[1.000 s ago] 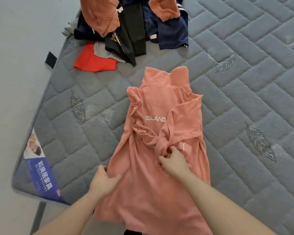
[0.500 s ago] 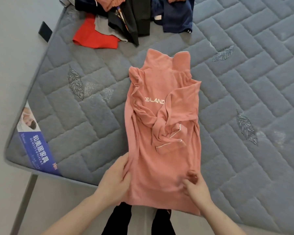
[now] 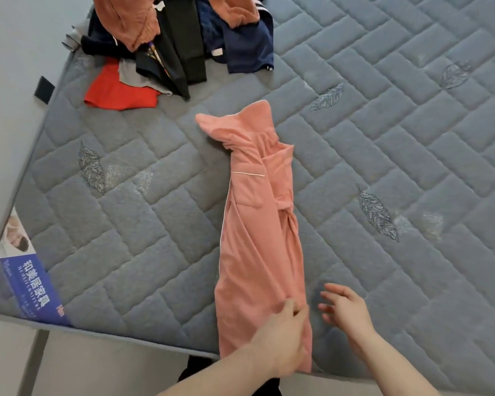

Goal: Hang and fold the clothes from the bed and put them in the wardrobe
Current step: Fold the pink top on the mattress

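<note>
Folding lengthwise now: the pink top point(image 3: 257, 247) lies as a long narrow strip on the grey quilted mattress point(image 3: 383, 155), hem at the near edge. Left hand point(image 3: 280, 344) rests on the hem, thumb seemingly nipping the soft fleecy cloth; right hand point(image 3: 346, 312) hovers just beside it, fingers spread, empty. Best to smooth the twisted sleeve flat, then fold hem toward collar. Unsorted clothes pile point(image 3: 177, 44) waits far corner.
</note>
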`<state>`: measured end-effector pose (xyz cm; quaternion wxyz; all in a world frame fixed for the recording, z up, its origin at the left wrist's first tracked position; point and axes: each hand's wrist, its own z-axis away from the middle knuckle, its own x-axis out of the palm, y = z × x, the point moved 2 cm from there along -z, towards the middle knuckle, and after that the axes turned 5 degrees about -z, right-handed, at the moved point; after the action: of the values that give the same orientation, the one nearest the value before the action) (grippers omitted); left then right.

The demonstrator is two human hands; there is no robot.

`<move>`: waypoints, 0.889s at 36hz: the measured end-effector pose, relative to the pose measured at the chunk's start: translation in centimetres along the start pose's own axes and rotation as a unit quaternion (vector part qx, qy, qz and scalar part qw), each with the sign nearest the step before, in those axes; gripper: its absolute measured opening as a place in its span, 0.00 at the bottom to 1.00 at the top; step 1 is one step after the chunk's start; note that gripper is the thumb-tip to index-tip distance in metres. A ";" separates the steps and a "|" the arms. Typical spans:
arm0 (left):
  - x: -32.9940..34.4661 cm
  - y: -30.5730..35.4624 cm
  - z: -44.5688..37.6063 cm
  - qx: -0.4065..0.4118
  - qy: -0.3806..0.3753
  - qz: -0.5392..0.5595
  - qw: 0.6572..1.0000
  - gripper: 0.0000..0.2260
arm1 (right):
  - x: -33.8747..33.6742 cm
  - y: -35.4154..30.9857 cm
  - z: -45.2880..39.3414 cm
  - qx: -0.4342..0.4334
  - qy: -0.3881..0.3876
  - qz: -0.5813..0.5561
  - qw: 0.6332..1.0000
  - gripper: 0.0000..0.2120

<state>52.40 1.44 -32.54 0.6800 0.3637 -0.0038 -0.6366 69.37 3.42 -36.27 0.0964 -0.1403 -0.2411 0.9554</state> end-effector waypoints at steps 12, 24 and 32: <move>-15.7 -6.2 -3.7 -0.070 0.291 0.173 0.938 0.10 | 5.0 -5.6 0.6 -0.171 -0.062 0.147 0.972 0.08; -32.0 -14.2 -15.1 -0.307 0.390 0.358 0.791 0.57 | 10.8 -7.2 -3.4 -0.187 -0.042 0.259 0.947 0.13; -34.3 -9.2 -15.7 -0.105 0.490 0.074 0.862 0.23 | 7.3 -6.5 -5.0 -0.211 -0.010 0.156 0.965 0.07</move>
<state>45.29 39.57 -32.95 0.6739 0.5536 0.3698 -0.3204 64.80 13.02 -38.96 -0.0883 -0.1839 -0.4131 0.8875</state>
